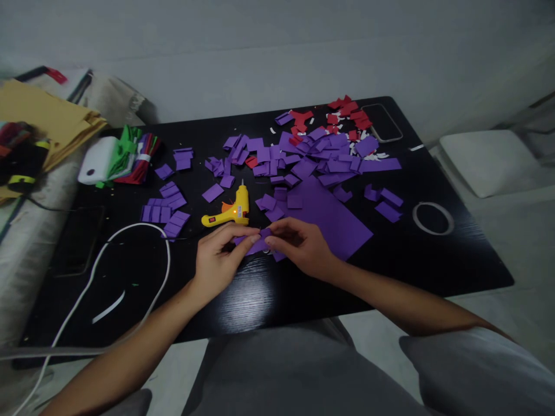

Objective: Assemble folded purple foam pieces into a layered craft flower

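Both hands meet near the front middle of the black table. My left hand [219, 248] pinches one end of a small purple paper piece [261, 241] between thumb and fingers. At its other end, my right hand [303, 245] grips the same piece with thumb and forefinger. Just behind my left hand lies a yellow glue gun [234, 212], its small light glowing and its nozzle pointing away from me. A large purple paper sheet [329, 219] lies flat beside and behind my right hand. Many folded purple pieces [321, 150] are heaped behind it.
Red paper scraps [347, 115] and a phone-shaped frame [382, 122] lie at the back right. A ring-shaped roll [432, 218] sits at right. Folded purple pieces [158, 210], green and red bundles [130, 156], a white cable [167, 254] and a dark phone [78, 242] occupy the left.
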`<act>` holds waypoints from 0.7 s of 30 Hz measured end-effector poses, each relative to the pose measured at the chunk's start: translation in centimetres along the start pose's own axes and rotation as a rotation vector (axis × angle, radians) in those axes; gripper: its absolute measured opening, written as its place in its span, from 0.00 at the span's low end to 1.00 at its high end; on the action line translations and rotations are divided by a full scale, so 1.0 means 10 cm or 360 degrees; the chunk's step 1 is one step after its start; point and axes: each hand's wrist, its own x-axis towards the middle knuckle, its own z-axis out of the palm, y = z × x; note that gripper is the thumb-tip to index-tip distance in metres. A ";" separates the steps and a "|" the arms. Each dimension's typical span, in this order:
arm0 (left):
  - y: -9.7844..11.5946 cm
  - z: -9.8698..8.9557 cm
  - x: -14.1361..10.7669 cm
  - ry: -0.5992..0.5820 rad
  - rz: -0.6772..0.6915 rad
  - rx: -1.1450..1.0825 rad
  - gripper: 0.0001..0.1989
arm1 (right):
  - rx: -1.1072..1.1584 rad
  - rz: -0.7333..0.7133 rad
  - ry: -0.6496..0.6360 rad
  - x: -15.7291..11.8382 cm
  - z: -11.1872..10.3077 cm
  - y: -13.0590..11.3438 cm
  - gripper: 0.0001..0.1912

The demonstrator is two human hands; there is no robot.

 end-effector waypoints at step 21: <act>0.03 0.01 0.03 -0.0133 -0.0132 -0.0127 0.03 | -0.0139 -0.0182 0.0050 -0.01 -0.02 -0.06 0.09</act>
